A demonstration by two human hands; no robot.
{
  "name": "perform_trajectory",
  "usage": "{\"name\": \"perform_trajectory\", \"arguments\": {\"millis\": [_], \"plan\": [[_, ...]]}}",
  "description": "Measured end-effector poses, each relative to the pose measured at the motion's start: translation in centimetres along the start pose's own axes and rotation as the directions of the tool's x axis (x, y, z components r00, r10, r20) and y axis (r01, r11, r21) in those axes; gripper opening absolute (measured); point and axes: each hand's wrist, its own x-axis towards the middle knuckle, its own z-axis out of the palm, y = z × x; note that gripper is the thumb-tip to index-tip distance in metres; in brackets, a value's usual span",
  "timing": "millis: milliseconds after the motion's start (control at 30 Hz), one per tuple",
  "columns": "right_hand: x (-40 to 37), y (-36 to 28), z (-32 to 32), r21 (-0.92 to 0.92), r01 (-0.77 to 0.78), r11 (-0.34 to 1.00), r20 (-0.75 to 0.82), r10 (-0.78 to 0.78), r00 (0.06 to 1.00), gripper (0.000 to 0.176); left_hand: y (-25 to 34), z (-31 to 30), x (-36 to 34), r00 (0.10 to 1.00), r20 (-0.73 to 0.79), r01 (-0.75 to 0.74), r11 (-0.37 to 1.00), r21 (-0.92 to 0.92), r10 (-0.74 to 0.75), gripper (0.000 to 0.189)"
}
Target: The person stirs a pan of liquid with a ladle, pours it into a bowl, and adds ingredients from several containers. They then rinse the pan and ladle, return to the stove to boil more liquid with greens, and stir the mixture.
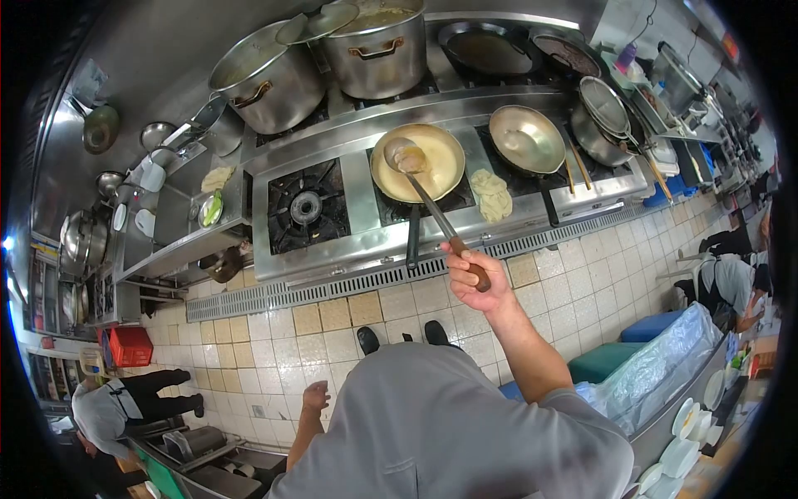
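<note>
My right hand [480, 280] is wrapped around the wooden handle of a long metal ladle [434, 209]. The ladle's bowl is over the frying pan [376, 185] on the middle burner and holds something brownish. A creamy, pale yellow liquid [440, 170] covers the bottom of that pan, whose black handle points toward me. Low at my side hangs my left hand [316, 397], holding nothing, its fingers loosely bent and apart. To the right of the pan, a crumpled pale cloth [491, 196] lies on the steel stove top.
A bare burner [305, 205] is left of the pan; a second frying pan [527, 137] stands to the right beside chopsticks [579, 166]. Large stockpots [283, 87] occupy the back. Behind me is a bin lined with clear plastic [665, 366]. People [108, 407] are at both sides.
</note>
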Motion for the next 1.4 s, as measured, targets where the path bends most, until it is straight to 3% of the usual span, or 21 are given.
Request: {"name": "perform_trajectory", "arguments": {"millis": [200,267,300,367,500,600,667,700,767,800,867,967,1000,1067,1100,1167,1267,1400], "plan": [[-0.4,-0.2,0.1,-0.026,-0.028,0.999,-0.038,0.027,0.999,0.032,-2.4,0.5,1.7,1.000,-0.002,0.023,0.998,-0.060,-0.024,0.035],[-0.6,-0.5,0.4,-0.234,-0.043,0.971,-0.132,0.012,0.991,0.030,-2.8,0.6,1.9,0.999,0.001,0.032,0.994,-0.102,-0.032,0.034],[-0.7,-0.7,0.4,-0.235,-0.045,0.971,-0.133,0.014,0.991,0.030,-2.6,0.7,1.7,0.999,0.001,0.033,0.994,-0.104,-0.033,0.034],[-1.0,-1.2,0.3,-0.479,-0.047,0.877,-0.302,-0.114,0.947,0.029,-2.5,0.9,1.3,0.998,0.004,0.055,0.993,-0.105,-0.055,0.034],[-1.1,-2.6,0.1,-0.535,-0.045,0.843,-0.344,-0.169,0.924,0.027,-1.9,1.1,0.6,0.998,0.002,0.055,0.997,-0.054,-0.055,0.036],[-1.0,-3.5,-0.6,-0.609,-0.068,0.791,-0.422,-0.249,0.872,0.030,-3.1,1.3,1.2,0.996,0.017,0.091,0.985,-0.148,-0.089,0.039],[-0.9,-4.0,-1.1,-0.737,-0.123,0.664,-0.408,-0.292,0.865,0.029,-2.8,1.5,0.9,0.995,0.003,0.095,0.988,-0.125,-0.096,0.039],[-0.7,-4.2,-1.4,-0.738,-0.125,0.664,-0.408,-0.292,0.865,0.029,-2.8,1.5,0.9,0.995,0.004,0.096,0.987,-0.126,-0.096,0.039],[-0.5,-4.3,-1.6,-0.814,-0.260,0.520,-0.480,-0.347,0.806,0.030,-2.6,1.4,0.8,0.999,0.015,0.047,0.997,-0.069,-0.046,0.039],[-0.5,-4.4,-1.6,-0.813,-0.261,0.520,-0.480,-0.347,0.806,0.030,-2.4,1.4,0.7,0.999,0.015,0.048,0.996,-0.070,-0.047,0.039],[-0.6,-4.6,-1.5,-0.880,-0.350,0.320,-0.456,-0.363,0.813,0.035,-1.8,1.4,0.4,0.996,0.000,0.094,0.993,-0.072,-0.095,0.038],[-1.2,-4.9,-1.3,-0.856,-0.433,0.283,-0.508,-0.297,0.809,0.025,-2.4,1.5,1.0,0.996,0.003,0.091,0.988,-0.121,-0.092,0.038],[-1.4,-4.6,-1.2,-0.856,-0.434,0.282,-0.508,-0.296,0.809,0.025,-2.3,1.6,0.8,0.996,0.003,0.092,0.988,-0.123,-0.092,0.038],[-1.7,-3.7,-0.8,-0.740,-0.322,0.591,-0.512,-0.184,0.839,0.024,-2.0,1.6,0.6,0.997,0.008,0.079,0.992,-0.100,-0.079,0.038],[-1.7,-3.5,-0.7,-0.740,-0.322,0.591,-0.512,-0.184,0.839,0.024,-2.0,1.6,0.6,0.997,0.009,0.079,0.992,-0.100,-0.079,0.038],[-1.6,-3.0,-0.4,-0.559,-0.231,0.796,-0.461,-0.067,0.885,0.024,-2.0,1.6,0.5,0.998,0.013,0.069,0.995,-0.065,-0.069,0.039],[-1.4,-2.5,-0.2,-0.422,-0.162,0.892,-0.338,0.011,0.941,0.027,-2.2,1.6,0.7,0.996,0.007,0.090,0.993,-0.076,-0.090,0.039],[-0.8,-1.9,-0.7,-0.418,-0.148,0.897,-0.297,0.019,0.955,0.026,-3.4,1.5,1.9,0.999,0.021,0.047,0.990,-0.134,-0.044,0.038]]}}
